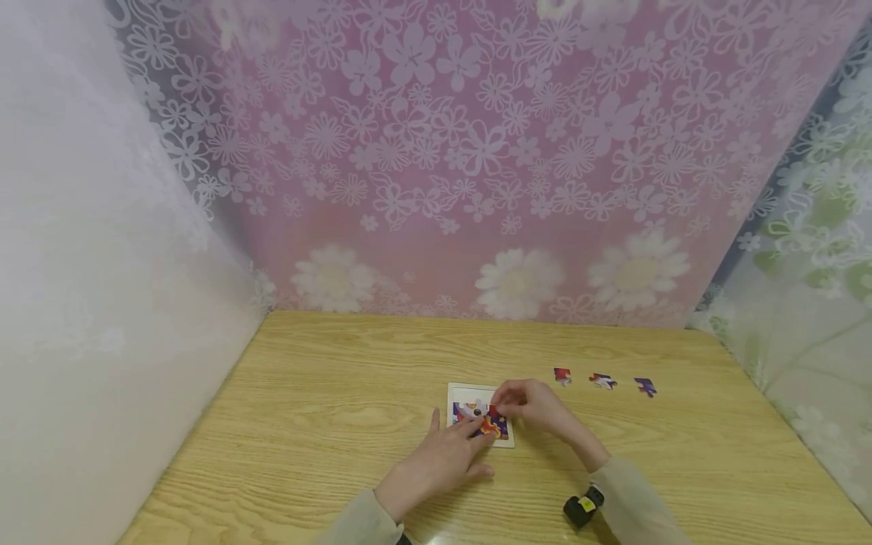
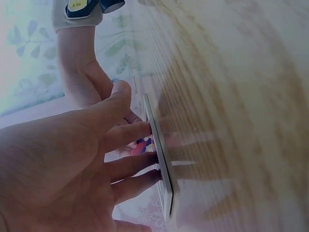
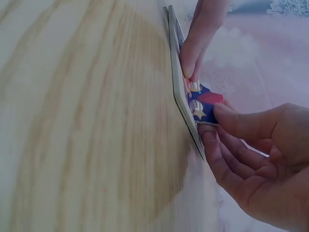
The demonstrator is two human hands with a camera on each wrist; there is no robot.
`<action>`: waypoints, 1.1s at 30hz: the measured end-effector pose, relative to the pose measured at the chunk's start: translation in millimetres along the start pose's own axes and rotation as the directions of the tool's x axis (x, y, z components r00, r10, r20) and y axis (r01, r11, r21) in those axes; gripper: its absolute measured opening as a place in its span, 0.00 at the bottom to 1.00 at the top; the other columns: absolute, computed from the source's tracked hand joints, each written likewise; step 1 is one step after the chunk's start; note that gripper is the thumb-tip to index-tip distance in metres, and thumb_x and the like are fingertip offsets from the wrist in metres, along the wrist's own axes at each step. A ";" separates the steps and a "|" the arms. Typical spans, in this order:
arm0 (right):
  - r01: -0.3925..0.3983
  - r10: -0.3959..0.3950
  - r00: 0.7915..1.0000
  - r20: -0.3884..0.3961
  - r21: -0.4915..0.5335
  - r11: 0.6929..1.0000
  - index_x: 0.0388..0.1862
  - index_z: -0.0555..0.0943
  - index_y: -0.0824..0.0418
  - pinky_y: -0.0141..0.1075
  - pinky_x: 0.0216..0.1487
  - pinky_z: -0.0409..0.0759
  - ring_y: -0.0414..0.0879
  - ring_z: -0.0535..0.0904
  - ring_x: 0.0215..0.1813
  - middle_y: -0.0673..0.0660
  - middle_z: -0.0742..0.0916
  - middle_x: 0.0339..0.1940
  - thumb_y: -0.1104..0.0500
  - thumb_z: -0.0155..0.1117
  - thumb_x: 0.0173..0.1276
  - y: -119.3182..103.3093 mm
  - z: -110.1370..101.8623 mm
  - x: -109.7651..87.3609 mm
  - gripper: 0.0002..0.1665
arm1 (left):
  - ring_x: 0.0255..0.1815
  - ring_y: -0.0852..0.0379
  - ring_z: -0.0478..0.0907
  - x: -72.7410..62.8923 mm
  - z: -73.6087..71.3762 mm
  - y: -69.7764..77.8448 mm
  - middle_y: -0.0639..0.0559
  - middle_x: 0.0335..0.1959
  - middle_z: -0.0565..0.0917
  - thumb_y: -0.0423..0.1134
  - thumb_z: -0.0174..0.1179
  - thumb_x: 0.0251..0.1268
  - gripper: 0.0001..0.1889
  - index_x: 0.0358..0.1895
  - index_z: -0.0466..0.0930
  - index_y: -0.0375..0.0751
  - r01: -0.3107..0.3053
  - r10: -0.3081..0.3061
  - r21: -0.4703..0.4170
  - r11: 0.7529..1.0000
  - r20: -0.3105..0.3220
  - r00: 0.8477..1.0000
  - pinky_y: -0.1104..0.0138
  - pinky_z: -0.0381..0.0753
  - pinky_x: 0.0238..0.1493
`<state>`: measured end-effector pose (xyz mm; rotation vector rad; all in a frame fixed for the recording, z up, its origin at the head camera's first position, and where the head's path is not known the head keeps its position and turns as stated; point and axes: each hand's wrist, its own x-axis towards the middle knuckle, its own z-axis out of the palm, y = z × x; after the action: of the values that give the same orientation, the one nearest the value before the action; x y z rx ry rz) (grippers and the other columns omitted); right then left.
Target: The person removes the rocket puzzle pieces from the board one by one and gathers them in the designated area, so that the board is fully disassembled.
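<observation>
A small jigsaw puzzle in a pale frame (image 1: 466, 385) lies on the table. My left hand (image 1: 439, 458) spreads over its lower part, fingers extended and fingertips pressing on the picture. In the left wrist view, the fingertips of that hand (image 2: 82, 159) reach the board's face. At the right side of the frame, my right hand (image 1: 538, 406) pinches a puzzle piece. The right wrist view shows that dark blue and red puzzle piece (image 3: 207, 108), with a yellow star, between thumb and fingers, tilted up at the board's edge. Assembled pieces partly hide under the left fingers.
Three loose puzzle pieces lie in a row to the right of the frame: a red one (image 1: 562, 375), a red and white one (image 1: 602, 381) and a purple one (image 1: 645, 387). A flowered curtain (image 1: 436, 189) stands behind the wooden table (image 1: 327, 378).
</observation>
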<state>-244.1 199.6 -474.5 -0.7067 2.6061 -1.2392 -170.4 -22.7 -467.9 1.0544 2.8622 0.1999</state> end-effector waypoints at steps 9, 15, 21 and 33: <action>-0.055 0.053 0.998 -0.029 -0.056 0.997 0.45 0.89 0.59 0.32 0.33 0.78 0.41 0.80 0.34 0.53 0.89 0.36 0.69 0.64 0.70 2.2 2.9 3.0 0.12 | 0.76 0.50 0.65 0.4 0.0 0.5 0.49 0.77 0.67 0.63 0.53 0.72 0.30 0.72 0.74 0.56 0.001 -0.001 -0.007 1.000 0.004 1.000 0.33 0.62 0.70; -0.045 0.043 0.999 -0.026 -0.049 0.998 0.49 0.88 0.61 0.33 0.34 0.81 0.45 0.84 0.35 0.54 0.89 0.36 0.68 0.65 0.71 3.7 1.5 3.0 0.11 | 0.76 0.50 0.65 0.8 -0.2 0.6 0.49 0.77 0.67 0.64 0.52 0.72 0.30 0.72 0.74 0.57 0.001 -0.001 0.000 1.000 0.004 1.000 0.33 0.62 0.69; -0.044 0.041 0.997 -0.059 -0.050 0.998 0.47 0.88 0.61 0.34 0.37 0.82 0.44 0.84 0.37 0.55 0.90 0.38 0.64 0.67 0.71 5.0 0.2 1.5 0.08 | 0.76 0.50 0.66 0.0 -2.3 1.2 0.49 0.76 0.68 0.64 0.53 0.72 0.30 0.71 0.75 0.56 0.000 0.000 0.000 1.000 -0.003 1.000 0.33 0.63 0.69; -0.103 0.120 0.983 -0.140 0.129 0.986 0.52 0.87 0.65 0.36 0.41 0.87 0.48 0.86 0.42 0.63 0.89 0.50 0.60 0.65 0.74 3.9 -14.0 -13.4 0.13 | 0.76 0.51 0.65 -0.5 -1.9 2.0 0.50 0.77 0.67 0.63 0.52 0.72 0.30 0.72 0.74 0.56 0.012 -0.012 -0.013 1.000 0.008 1.000 0.33 0.61 0.70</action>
<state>-238.6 217.8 -469.1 -0.4567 2.6159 -1.4507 -169.0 -21.7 -465.7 1.0338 2.8557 0.2126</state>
